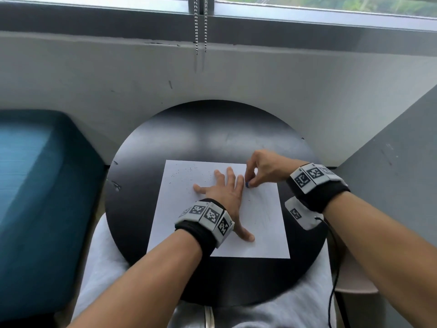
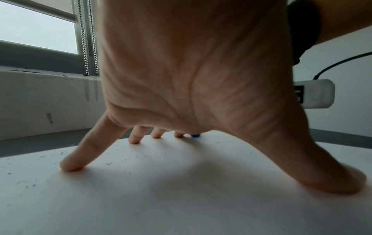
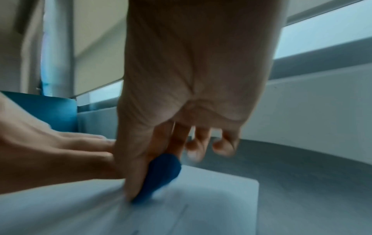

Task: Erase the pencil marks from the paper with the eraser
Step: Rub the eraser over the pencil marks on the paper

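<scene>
A round black table (image 1: 189, 133) with a glossy top carries everything here. It stands close against a pale wall, with a teal cushioned seat at its left. A single white sheet of paper (image 1: 179, 209) lies flat on the table, near the middle and a little toward the near edge, its sides roughly square to the viewer. Small dark eraser crumbs (image 1: 189, 170) are scattered over the far left part of the sheet, and faint pencil marks (image 1: 262, 207) run across its right half. The tabletop stays visible on every side of the paper.
</scene>
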Action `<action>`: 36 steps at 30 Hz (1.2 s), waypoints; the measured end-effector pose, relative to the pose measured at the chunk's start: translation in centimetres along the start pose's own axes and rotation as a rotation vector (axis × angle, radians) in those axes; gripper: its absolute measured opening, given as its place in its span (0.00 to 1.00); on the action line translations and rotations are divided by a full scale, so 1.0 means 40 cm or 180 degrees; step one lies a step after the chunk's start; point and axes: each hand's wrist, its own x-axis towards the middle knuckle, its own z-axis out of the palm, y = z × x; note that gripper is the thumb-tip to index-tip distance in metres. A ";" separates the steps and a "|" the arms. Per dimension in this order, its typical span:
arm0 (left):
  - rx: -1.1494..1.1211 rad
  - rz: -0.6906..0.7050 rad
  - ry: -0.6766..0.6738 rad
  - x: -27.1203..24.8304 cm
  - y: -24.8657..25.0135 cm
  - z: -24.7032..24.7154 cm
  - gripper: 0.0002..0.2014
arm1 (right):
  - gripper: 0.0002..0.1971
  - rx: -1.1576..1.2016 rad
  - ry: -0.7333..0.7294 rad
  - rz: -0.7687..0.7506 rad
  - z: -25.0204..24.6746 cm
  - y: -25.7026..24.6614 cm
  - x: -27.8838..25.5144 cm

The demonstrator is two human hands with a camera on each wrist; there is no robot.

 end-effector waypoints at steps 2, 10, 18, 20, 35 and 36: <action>-0.0006 -0.0004 -0.0010 -0.001 -0.001 -0.003 0.75 | 0.04 0.0019 -0.0274 0.0068 -0.005 -0.003 0.000; 0.0031 0.0007 0.0000 -0.001 0.000 -0.003 0.76 | 0.04 0.0045 -0.0317 0.0147 -0.018 -0.006 0.017; 0.0057 0.0008 -0.0034 -0.003 0.001 -0.007 0.76 | 0.04 0.0164 -0.0114 0.0128 -0.017 0.004 0.019; 0.0047 0.0010 -0.0038 -0.005 0.001 -0.008 0.76 | 0.04 0.0081 -0.0323 0.0186 -0.023 -0.001 0.020; 0.0092 0.0015 -0.0018 -0.002 0.002 -0.004 0.75 | 0.04 0.0271 0.0101 0.0170 -0.007 0.022 0.006; 0.0093 0.0009 -0.0026 -0.004 0.001 -0.006 0.75 | 0.04 0.0212 -0.0135 0.0175 -0.009 0.014 0.001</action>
